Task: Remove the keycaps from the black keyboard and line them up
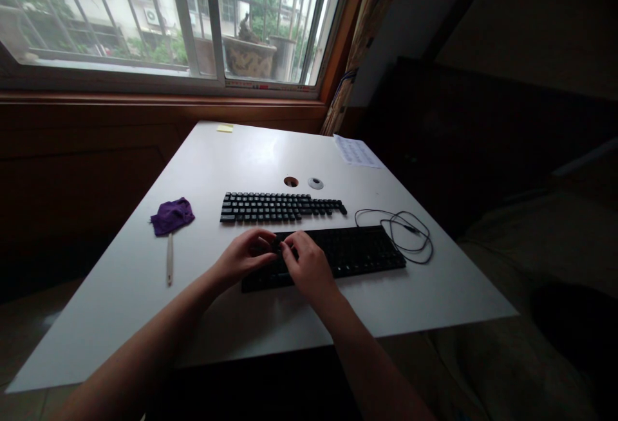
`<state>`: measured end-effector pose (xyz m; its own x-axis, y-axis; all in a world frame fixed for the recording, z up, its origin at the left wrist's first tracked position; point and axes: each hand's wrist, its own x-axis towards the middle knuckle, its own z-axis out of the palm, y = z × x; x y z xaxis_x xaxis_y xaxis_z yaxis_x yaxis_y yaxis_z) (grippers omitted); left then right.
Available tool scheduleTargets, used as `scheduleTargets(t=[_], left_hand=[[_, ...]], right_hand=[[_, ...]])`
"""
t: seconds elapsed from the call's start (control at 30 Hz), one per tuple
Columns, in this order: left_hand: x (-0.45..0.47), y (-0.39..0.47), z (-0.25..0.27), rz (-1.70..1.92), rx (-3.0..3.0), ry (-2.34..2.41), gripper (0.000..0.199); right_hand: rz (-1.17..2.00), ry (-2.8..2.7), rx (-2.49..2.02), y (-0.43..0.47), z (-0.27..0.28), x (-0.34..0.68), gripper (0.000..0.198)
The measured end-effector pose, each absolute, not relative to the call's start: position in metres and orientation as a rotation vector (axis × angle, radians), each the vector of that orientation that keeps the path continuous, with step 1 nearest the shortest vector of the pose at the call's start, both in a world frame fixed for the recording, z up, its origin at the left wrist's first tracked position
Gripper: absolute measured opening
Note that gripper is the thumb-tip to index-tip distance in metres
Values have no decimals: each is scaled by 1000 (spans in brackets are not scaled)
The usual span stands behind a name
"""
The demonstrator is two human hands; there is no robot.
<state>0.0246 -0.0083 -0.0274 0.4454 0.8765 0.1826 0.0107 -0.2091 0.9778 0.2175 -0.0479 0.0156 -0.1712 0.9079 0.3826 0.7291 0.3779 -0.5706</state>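
Note:
A black keyboard [360, 252] lies on the white table, much of its surface bare of keycaps. Over its left part my left hand [248, 255] and my right hand [306, 260] meet, fingertips pinched together around a small dark keycap [277, 243]. My fingers partly cover that keycap and the keyboard's left end. Just behind, loose black keycaps [263, 208] stand in neat rows, laid out like a keyboard.
A black cable [427, 241] lies coiled at the keyboard's right. To the left is a pale-handled brush or stick [169, 260] with a purple cloth [172, 216] at its head. Farther back are a table hole [291, 182], its round cover [315, 183], printed paper [356, 151] and yellow notes [224, 128].

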Motion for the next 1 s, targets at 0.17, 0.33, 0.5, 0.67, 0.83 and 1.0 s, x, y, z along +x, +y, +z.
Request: scheduleTargets(t=[0.17, 0.33, 0.5, 0.67, 0.83, 1.0], left_hand=[[22, -8, -18, 1048, 1666, 780, 39], [21, -7, -12, 1099, 1828, 762, 21], [19, -6, -9, 1157, 1975, 735, 17], [19, -6, -14, 1187, 1887, 696, 17], [16, -7, -11, 1258, 1458, 740, 20], [14, -4, -5, 1408, 1163, 746, 21]], right_hand=[[267, -2035, -1430, -48, 17, 218, 12], [233, -2102, -1450, -49, 18, 216, 12], [183, -2177, -1522, -50, 24, 215, 14], [161, -2256, -1582, -49, 30, 213, 15], [342, -2227, -1610, -49, 19, 216, 16], [410, -2056, -1580, -50, 7, 224, 19]])
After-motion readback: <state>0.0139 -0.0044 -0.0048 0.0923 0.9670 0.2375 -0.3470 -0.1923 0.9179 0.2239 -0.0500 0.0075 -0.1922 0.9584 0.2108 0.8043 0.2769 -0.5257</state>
